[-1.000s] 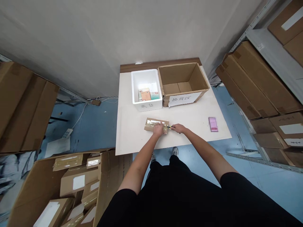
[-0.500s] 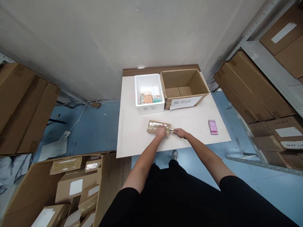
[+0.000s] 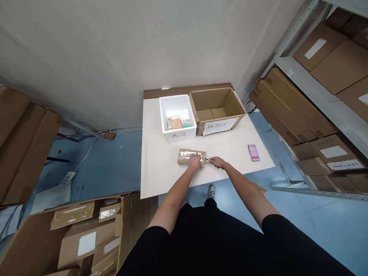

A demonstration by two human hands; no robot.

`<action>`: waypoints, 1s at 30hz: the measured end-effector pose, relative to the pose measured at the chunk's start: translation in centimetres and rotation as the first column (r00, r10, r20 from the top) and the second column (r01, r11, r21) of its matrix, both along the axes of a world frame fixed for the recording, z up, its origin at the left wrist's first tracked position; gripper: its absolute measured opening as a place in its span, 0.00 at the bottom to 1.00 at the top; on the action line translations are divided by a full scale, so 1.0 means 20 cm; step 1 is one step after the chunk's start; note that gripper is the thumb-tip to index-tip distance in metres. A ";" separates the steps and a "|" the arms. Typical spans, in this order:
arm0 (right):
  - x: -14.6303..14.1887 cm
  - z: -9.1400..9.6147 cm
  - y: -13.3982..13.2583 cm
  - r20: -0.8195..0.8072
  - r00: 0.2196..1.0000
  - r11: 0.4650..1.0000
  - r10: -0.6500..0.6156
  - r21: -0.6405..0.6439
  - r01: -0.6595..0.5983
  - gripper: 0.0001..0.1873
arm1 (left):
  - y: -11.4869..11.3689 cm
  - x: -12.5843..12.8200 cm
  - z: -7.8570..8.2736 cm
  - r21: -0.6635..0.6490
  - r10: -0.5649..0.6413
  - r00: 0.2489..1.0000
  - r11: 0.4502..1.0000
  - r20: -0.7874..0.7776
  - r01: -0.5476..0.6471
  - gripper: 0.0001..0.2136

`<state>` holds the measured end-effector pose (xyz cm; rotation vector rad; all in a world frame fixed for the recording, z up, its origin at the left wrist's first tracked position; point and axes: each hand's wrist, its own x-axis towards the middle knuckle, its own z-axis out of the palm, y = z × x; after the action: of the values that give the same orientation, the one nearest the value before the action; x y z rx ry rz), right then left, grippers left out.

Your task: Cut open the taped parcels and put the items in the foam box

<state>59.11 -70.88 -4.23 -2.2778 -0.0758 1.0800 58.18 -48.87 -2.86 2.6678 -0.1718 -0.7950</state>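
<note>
A small taped cardboard box (image 3: pixel 184 155) lies flat near the front of the white table (image 3: pixel 161 172). My left hand (image 3: pixel 195 161) grips it from the front, fingers over its top near the right end. In my right hand (image 3: pixel 217 162) is a utility knife (image 3: pixel 209 159), its tip at the box's right end. How deep the blade goes cannot be made out. Behind the box stand a white foam box (image 3: pixel 179 136) with several small packages (image 3: pixel 176 123) inside and an open cardboard carton (image 3: pixel 240 117) bearing a handwritten paper sign (image 3: pixel 220 125).
A pink pixelated item (image 3: pixel 253 152) lies on the table's right side. On the floor at left, a large open carton (image 3: pixel 123 230) holds several taped parcels (image 3: pixel 86 243). Shelving with boxes (image 3: pixel 287 107) rises at right, more cartons (image 3: pixel 31 142) at left.
The camera view has shifted a little to the right. My hands, the box and the knife keep nearly the same positions against each other.
</note>
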 end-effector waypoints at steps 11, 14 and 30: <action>0.10 0.04 0.00 0.080 0.979 0.973 0.185 -0.153 -0.172 0.29 | 0.00 -0.03 -0.06 0.092 -0.127 0.988 0.989 0.086 0.119 0.38; 0.14 0.04 0.00 0.098 0.959 0.948 0.268 -0.202 -0.244 0.30 | -0.02 -0.04 -0.07 0.104 -0.101 0.988 0.991 0.115 0.089 0.38; 0.09 -0.01 -0.03 0.005 0.987 0.987 0.159 -0.022 -0.159 0.29 | -0.03 -0.02 -0.06 0.101 -0.075 0.992 0.993 0.104 0.064 0.36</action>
<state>60.86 -71.42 -4.38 -2.3262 -0.2539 1.1593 57.74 -49.40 -4.02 2.8122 -0.2609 -0.6974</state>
